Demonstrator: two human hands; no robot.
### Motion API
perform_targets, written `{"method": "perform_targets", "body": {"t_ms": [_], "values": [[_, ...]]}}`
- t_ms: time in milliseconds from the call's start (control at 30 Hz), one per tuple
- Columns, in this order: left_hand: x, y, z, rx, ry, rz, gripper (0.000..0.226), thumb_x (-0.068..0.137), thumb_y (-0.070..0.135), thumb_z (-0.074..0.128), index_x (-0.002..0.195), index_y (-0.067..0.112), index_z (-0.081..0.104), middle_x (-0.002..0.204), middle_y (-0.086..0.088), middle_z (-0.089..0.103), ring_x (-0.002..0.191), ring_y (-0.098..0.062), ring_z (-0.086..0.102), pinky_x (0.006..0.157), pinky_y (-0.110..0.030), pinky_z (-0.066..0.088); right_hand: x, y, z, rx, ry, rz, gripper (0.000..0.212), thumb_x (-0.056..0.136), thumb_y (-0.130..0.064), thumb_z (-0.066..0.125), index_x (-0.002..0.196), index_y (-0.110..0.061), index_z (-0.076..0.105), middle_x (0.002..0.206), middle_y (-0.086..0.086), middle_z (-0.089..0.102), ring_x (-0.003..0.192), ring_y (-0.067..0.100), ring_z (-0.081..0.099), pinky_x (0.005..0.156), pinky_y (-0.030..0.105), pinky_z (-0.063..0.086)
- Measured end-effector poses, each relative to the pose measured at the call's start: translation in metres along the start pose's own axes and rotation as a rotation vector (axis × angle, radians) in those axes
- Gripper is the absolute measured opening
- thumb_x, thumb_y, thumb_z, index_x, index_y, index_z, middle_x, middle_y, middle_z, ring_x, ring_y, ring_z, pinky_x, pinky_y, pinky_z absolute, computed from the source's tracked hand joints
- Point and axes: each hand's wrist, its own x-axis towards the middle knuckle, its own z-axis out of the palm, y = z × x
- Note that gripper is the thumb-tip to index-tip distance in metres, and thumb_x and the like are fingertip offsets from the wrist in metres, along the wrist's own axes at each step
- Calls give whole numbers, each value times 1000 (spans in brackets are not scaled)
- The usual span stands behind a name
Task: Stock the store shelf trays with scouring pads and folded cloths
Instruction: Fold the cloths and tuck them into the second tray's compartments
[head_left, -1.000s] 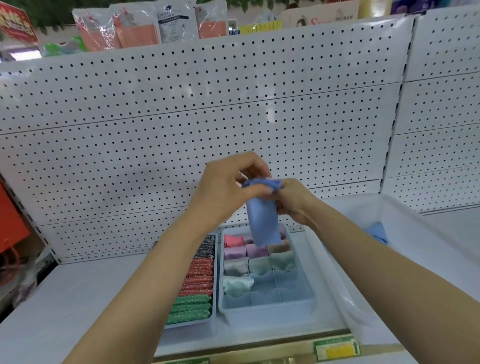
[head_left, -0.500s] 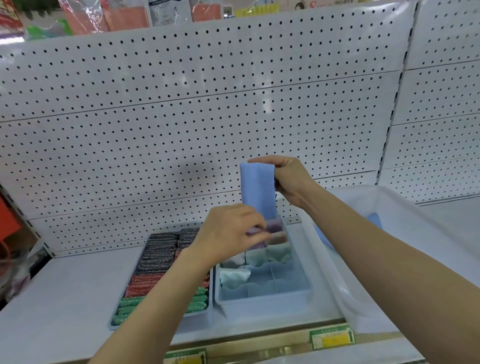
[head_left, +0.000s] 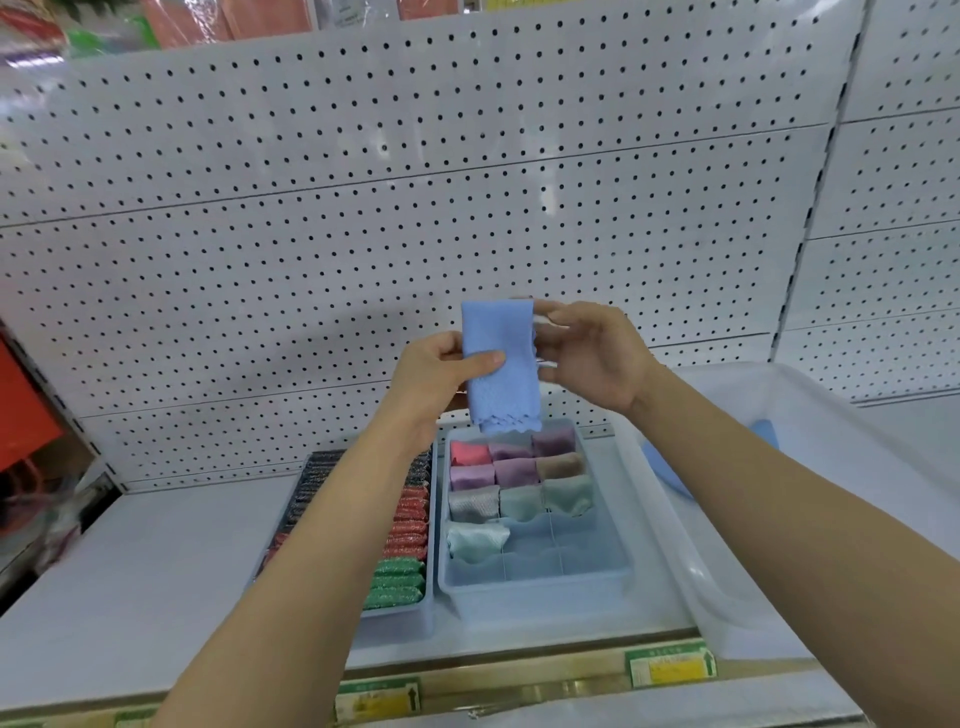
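A light blue folded cloth (head_left: 497, 332) hangs upright above the far end of the divided blue tray (head_left: 535, 603). My left hand (head_left: 434, 376) pinches its middle, thumb across the front. My right hand (head_left: 597, 358) is open just to the cloth's right, fingertips at its edge. The tray's back compartments hold folded cloths (head_left: 514, 470) in pink, purple, grey and mint; the front ones hold none. To its left, a flat tray (head_left: 400, 621) carries rows of black, red and green scouring pads (head_left: 405, 525), partly hidden by my left forearm.
A large white bin (head_left: 727, 597) stands at the right with another blue cloth (head_left: 662, 467) inside. White pegboard (head_left: 363, 234) backs the shelf. Yellow price tags (head_left: 670, 667) sit on the shelf's front rail. Red items lie at the far left.
My left hand rose from the tray and took hold of the cloth's middle. My right hand let go of the cloth's top and opened beside it.
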Motion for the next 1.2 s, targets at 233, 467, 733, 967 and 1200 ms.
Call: {"method": "perform_targets", "body": {"t_ms": [233,467,733,967,1200], "values": [[-3,-11,2,47,-40,-27,33,84,22,74,113,10,62,111,-9,69,98,-24,69,79,-42,60,3,33,-3,-311,199,10,29,82,4,66,111,0,63,94,12,71,85,24,69,67,29,59],[-8,-21,-6,1,-68,33,25,86,-11,57,88,10,70,97,1,71,85,-18,68,60,-28,55,-1,36,-9,-352,172,-65,31,81,16,50,96,-2,70,95,12,72,88,24,66,83,33,55],[-15,-72,5,287,-11,222,39,86,-12,52,81,16,78,107,2,68,99,-10,64,71,-19,54,-10,69,-30,-652,34,229,35,75,-13,77,109,-11,69,102,6,70,94,23,66,77,31,54],[-12,-110,1,665,-216,83,50,76,22,79,121,34,62,105,19,65,93,1,62,78,-12,48,-12,111,-39,-979,138,199,19,69,-9,79,84,-14,68,77,0,60,70,15,52,66,27,43],[-15,-158,-6,968,-332,74,27,67,17,72,92,25,64,85,8,65,80,-17,60,68,-31,49,-10,156,-52,-1605,84,204,21,67,-12,65,74,-26,52,74,-1,58,74,23,55,69,35,43]]}}
